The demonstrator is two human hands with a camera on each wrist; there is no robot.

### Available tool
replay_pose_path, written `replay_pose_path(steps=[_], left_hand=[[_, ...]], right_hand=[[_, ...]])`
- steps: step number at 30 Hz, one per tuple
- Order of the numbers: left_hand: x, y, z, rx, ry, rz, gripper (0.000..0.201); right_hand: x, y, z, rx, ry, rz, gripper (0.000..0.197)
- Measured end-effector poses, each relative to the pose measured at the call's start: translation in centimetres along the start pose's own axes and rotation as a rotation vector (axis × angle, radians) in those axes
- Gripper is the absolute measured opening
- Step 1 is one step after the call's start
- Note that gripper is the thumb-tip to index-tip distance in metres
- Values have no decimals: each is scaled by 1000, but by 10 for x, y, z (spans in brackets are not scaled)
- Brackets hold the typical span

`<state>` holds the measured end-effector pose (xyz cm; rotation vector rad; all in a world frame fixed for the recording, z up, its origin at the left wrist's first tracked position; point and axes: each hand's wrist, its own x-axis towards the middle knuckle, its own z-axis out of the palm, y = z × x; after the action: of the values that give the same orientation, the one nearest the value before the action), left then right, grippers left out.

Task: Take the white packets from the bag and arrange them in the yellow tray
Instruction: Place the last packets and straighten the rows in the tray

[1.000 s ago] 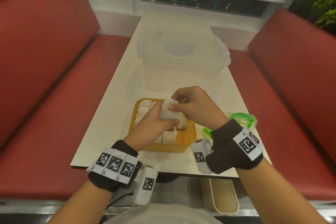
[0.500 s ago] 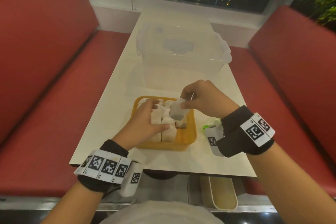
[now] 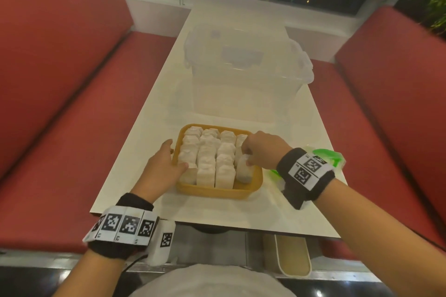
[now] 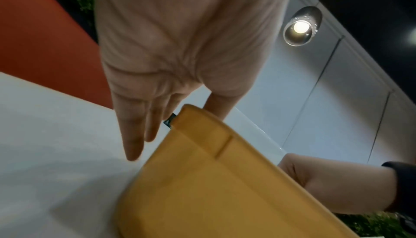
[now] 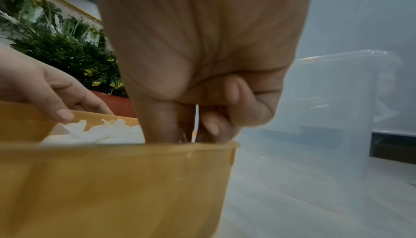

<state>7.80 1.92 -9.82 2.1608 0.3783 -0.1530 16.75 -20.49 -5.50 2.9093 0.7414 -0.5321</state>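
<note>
The yellow tray (image 3: pixel 218 192) sits near the front of the white table, filled with rows of upright white packets (image 3: pixel 207 154). My right hand (image 3: pixel 246 160) reaches down into the tray's right column and pinches one white packet (image 3: pixel 243 172) by its top. In the right wrist view, my right hand (image 5: pixel 193 131) dips its curled fingers behind the tray wall (image 5: pixel 112 188), which hides the packet. My left hand (image 3: pixel 177 155) rests at the tray's left rim, its fingers straight outside the wall and its thumb over the packets. The green bag (image 3: pixel 325 155) lies behind my right wrist.
A large clear lidded storage box (image 3: pixel 243 79) stands on the table just beyond the tray. Red benches (image 3: pixel 60 103) run along both sides. The table's front edge (image 3: pixel 217 224) is close to my body. A planter (image 5: pixel 67 55) shows in the right wrist view.
My right hand has lowered the packet from above the tray into its right column. My left hand has slid off the packets to the tray's left rim.
</note>
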Motion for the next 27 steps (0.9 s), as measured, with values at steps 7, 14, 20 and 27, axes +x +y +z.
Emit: replay_pose_path(steps=[7, 14, 20, 27], left_hand=[[-4, -2, 0, -88, -26, 40, 39], [-8, -1, 0, -126, -28, 39, 38], [-10, -1, -1, -120, -29, 48, 40], [-12, 0, -1, -106, -23, 41, 40]], right_hand=[[5, 3, 6, 51, 41, 8, 20], [2, 7, 8, 52, 132, 56, 16], [3, 7, 13, 45, 152, 93, 23], [3, 7, 13, 16, 171, 87, 22]])
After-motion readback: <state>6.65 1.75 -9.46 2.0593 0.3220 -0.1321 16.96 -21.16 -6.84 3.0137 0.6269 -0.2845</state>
